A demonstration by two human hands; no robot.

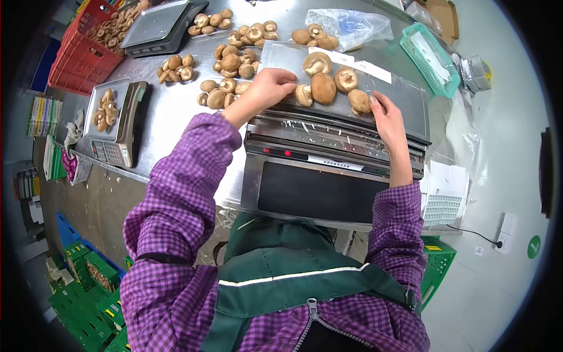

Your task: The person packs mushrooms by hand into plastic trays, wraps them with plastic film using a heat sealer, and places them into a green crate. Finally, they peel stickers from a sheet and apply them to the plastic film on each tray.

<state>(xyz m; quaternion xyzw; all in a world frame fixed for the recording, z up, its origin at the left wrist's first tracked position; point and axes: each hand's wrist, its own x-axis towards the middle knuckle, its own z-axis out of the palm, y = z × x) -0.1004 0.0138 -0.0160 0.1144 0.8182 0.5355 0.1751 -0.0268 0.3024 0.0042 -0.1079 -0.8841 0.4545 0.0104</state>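
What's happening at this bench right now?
A person has both bare hands at a small group of mushrooms on the wrapping machine. The right hand is at the group's right edge; the left hand is beside its left side. Whether either grips one is hard to tell. More mushrooms sit in loose piles on the metal table, and others lie on the scale at left.

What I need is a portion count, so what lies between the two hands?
Five mushrooms, clustered together, lie between the left hand and the right hand, as the head view shows.
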